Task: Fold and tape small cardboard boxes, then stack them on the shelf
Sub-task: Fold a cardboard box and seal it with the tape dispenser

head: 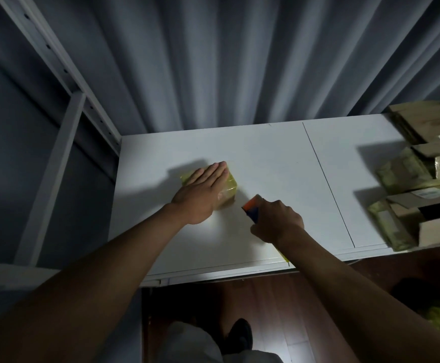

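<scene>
From the head camera I see my left hand [203,189] lying flat, fingers straight, pressing on top of the small box [228,188] wrapped in yellowish tape on the white table [279,158]. Just right of it, my right hand [276,221] grips the orange-and-blue tape dispenser [251,206]. Well to the right sit more boxes [423,179].

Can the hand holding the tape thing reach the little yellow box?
Probably yes. The right hand grips the tape dispenser beside the small box, with only bare table between. The left hand presses flat on top.
</scene>
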